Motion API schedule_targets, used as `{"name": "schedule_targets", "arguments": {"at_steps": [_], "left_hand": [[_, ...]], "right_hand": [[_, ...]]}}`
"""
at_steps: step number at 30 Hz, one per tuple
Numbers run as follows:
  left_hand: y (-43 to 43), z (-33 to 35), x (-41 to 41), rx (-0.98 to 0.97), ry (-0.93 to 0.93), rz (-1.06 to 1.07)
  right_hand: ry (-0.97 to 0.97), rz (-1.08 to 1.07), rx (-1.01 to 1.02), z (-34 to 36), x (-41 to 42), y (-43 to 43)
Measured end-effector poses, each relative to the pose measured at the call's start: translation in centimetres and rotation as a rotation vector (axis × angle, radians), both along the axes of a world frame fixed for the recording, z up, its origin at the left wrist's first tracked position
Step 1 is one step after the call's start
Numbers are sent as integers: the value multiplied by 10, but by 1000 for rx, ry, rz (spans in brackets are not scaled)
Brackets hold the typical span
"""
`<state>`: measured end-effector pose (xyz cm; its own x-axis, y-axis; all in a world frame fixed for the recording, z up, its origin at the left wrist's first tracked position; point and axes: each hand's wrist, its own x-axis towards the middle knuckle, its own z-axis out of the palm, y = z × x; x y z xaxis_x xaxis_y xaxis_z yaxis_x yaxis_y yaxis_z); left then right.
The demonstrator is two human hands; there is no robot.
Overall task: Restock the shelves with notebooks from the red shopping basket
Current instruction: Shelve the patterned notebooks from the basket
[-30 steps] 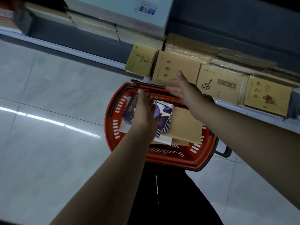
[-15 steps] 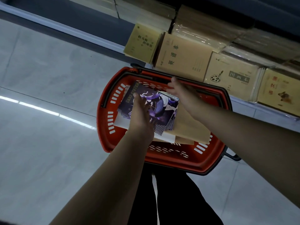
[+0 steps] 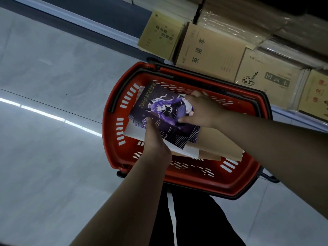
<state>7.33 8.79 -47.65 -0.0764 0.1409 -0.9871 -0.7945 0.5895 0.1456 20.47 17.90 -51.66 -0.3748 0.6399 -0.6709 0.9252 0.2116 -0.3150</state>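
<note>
Nearest the camera, the person's dark trousers [image 3: 191, 219] stand over pale floor tiles [image 3: 53, 157], and both bare forearms reach forward into the red shopping basket [image 3: 113, 132]. At the near edge of the purple notebook [image 3: 159, 110], the left hand [image 3: 156, 144] pinches the cover, thumb on top and fingers curled underneath. Across from it, the right hand [image 3: 202, 110] grips the notebook's far right side, thumb pressed flat on the printed figure and fingers wrapped over the edge. Between the two hands the cover reads "DARK SYSTEM" and sits tilted, held just above the other stock. Under both hands lie a white notebook [image 3: 134, 130] and kraft-brown notebooks [image 3: 218, 148], stacked loosely inside the basket. Beyond the right hand, past the basket's far rim, kraft-covered exercise books [image 3: 209, 52] with Chinese titles stand in a row on the low shelf [image 3: 106, 31].
</note>
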Motion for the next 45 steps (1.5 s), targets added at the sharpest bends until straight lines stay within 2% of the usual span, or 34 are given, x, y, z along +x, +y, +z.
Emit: {"name": "schedule_targets", "arguments": {"at_steps": [4, 9, 14, 18, 23, 26, 31, 36, 41, 45], "left_hand": [[-11, -15, -7, 16, -38, -77], [-17, -26, -10, 76, -36, -174], [-10, -28, -10, 135, -120, -137], [-1, -26, -7, 149, -77, -65], [-9, 0, -10, 273, -131, -135], [-11, 20, -18, 292, -149, -180], [-7, 61, -32, 370, -136, -286], [10, 92, -43, 434, -96, -410], [29, 127, -44, 518, 47, -629], [34, 158, -38, 575, 154, -680]], "right_hand": [[-90, 68, 66, -13, -6, -8], [-77, -50, 68, -20, -10, -3], [-71, -7, 42, -17, -7, 3], [3, -26, 10, -9, 5, -3], [236, -319, -209, 17, 22, -14], [337, -461, -246, 41, 28, -23], [496, -634, -190, 85, 25, -39], [525, -816, -53, 128, 17, -45], [557, -998, 52, 165, 18, -54], [584, -1112, 92, 200, 17, -61]]}}
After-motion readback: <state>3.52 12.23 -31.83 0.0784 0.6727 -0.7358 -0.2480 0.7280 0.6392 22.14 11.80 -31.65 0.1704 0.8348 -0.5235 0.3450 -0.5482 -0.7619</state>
